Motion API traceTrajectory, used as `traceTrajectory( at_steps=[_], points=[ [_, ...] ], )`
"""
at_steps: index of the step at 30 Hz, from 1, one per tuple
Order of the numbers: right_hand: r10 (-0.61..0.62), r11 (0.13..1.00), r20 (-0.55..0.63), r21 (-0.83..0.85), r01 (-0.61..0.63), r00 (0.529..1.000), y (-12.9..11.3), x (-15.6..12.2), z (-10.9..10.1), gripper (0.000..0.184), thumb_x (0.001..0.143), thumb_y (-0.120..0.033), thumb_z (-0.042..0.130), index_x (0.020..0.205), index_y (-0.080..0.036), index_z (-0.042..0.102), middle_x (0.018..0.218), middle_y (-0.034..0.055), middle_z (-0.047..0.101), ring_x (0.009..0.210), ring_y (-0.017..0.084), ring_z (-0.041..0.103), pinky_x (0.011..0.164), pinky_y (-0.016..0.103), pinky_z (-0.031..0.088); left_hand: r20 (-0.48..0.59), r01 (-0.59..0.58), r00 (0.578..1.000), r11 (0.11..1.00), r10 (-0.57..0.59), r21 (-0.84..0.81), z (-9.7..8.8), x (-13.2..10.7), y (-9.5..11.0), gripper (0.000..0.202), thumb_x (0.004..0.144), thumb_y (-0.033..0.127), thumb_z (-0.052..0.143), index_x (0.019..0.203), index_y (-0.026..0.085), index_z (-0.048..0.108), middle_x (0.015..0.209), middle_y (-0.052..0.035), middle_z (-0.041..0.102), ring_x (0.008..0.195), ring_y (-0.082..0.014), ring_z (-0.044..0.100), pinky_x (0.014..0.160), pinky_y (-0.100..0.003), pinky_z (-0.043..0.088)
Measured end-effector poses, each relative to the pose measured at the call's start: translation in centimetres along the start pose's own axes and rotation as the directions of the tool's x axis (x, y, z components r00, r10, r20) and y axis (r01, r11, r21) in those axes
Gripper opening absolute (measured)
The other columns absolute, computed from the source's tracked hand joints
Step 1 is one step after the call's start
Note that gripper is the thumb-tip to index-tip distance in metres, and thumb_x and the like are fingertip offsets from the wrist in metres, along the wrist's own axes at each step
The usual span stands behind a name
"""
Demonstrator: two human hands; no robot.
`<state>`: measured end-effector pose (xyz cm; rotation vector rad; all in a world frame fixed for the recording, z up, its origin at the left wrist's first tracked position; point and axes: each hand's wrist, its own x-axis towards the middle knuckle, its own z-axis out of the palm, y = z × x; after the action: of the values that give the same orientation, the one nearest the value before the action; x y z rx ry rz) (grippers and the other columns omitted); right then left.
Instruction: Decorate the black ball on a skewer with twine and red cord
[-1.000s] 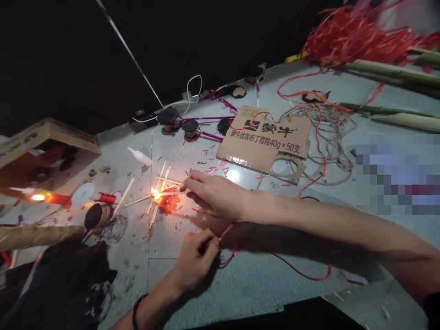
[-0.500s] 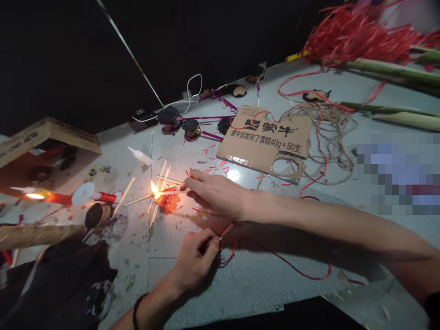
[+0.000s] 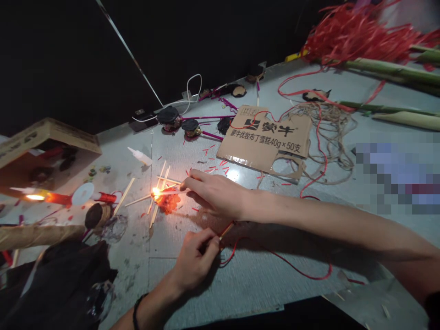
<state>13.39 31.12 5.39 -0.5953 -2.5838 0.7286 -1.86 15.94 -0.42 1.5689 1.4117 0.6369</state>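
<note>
My right hand (image 3: pixel 218 195) reaches in from the right, thumb and fingers pinched on a slim pale stick (image 3: pixel 177 191). The stick's far end is at a small bright flame (image 3: pixel 156 193). Beside the flame lies a lumpy, shiny red piece (image 3: pixel 171 204), with several thin wooden sticks (image 3: pixel 154 216) crossing around and under it. Lower down, my left hand (image 3: pixel 197 259) is closed on a short wooden stick (image 3: pixel 227 230) that pokes out past the thumb. A red cord (image 3: pixel 292 268) trails from near that hand across the table.
Flattened cardboard (image 3: pixel 264 146) lies beyond my right hand, with tangled twine (image 3: pixel 338 133) beside it. At left are a cardboard box (image 3: pixel 51 137), a lit red-and-white tube (image 3: pixel 57 198) and black cloth (image 3: pixel 62 279). Green stalks (image 3: pixel 395 73) and red ribbon strips (image 3: pixel 360 36) fill the far right.
The flame at the pale stick's end has shrunk from a tall point to a low glow. Both hands stay where they were.
</note>
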Motion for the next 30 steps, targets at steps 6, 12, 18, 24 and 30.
traceTrajectory(
  at_steps=[6,12,18,24,30],
  points=[
    [0.003,1.000,-0.006,-0.007,-0.003,1.000,-0.12,-0.01,0.02,0.026,0.112,-0.013,0.046,0.133,-0.010,0.061,0.129,0.0190,0.066,0.091,0.020,0.062,0.072,0.032,0.044,-0.007,-0.005,1.000,1.000,0.005,-0.014,-0.01,-0.03,0.01,0.039,0.106,0.038,0.049,0.072,0.022,0.056,0.056,0.0012,0.054,0.052,-0.0121,0.047,0.051,-0.029,0.034],
    [0.000,1.000,-0.010,-0.015,0.000,1.000,-0.08,0.02,0.07,0.024,0.110,-0.010,0.048,0.129,-0.011,0.061,0.130,0.0184,0.067,0.091,0.019,0.062,0.072,0.032,0.044,-0.015,-0.017,1.000,1.000,0.017,-0.001,-0.01,0.04,0.10,0.038,0.105,0.036,0.049,0.071,0.022,0.056,0.055,0.0011,0.054,0.052,-0.0122,0.046,0.051,-0.029,0.034],
    [0.016,1.000,0.009,-0.020,-0.016,1.000,-0.18,0.04,-0.08,0.024,0.111,-0.011,0.048,0.131,-0.010,0.061,0.130,0.0189,0.066,0.092,0.020,0.063,0.071,0.032,0.044,-0.009,-0.017,1.000,1.000,0.017,-0.022,-0.02,0.03,0.14,0.037,0.105,0.037,0.048,0.071,0.022,0.053,0.056,0.0026,0.049,0.052,-0.0118,0.042,0.050,-0.028,0.034],
    [0.003,0.999,-0.011,-0.033,-0.003,1.000,-0.09,-0.08,-0.02,0.022,0.112,-0.013,0.048,0.130,-0.012,0.060,0.130,0.0184,0.067,0.090,0.020,0.063,0.070,0.032,0.042,-0.017,-0.019,1.000,1.000,0.019,-0.013,0.02,-0.01,0.13,0.038,0.106,0.036,0.048,0.070,0.022,0.053,0.055,0.0024,0.049,0.052,-0.0120,0.040,0.050,-0.028,0.031],
    [0.000,1.000,-0.007,-0.027,0.000,1.000,-0.04,-0.07,-0.05,0.022,0.111,-0.013,0.047,0.129,-0.011,0.060,0.128,0.0185,0.067,0.089,0.020,0.061,0.070,0.032,0.042,-0.017,-0.015,1.000,1.000,0.015,-0.011,0.06,-0.07,-0.01,0.038,0.105,0.037,0.049,0.070,0.023,0.053,0.055,0.0028,0.047,0.052,-0.0123,0.040,0.050,-0.029,0.032]
  ],
)
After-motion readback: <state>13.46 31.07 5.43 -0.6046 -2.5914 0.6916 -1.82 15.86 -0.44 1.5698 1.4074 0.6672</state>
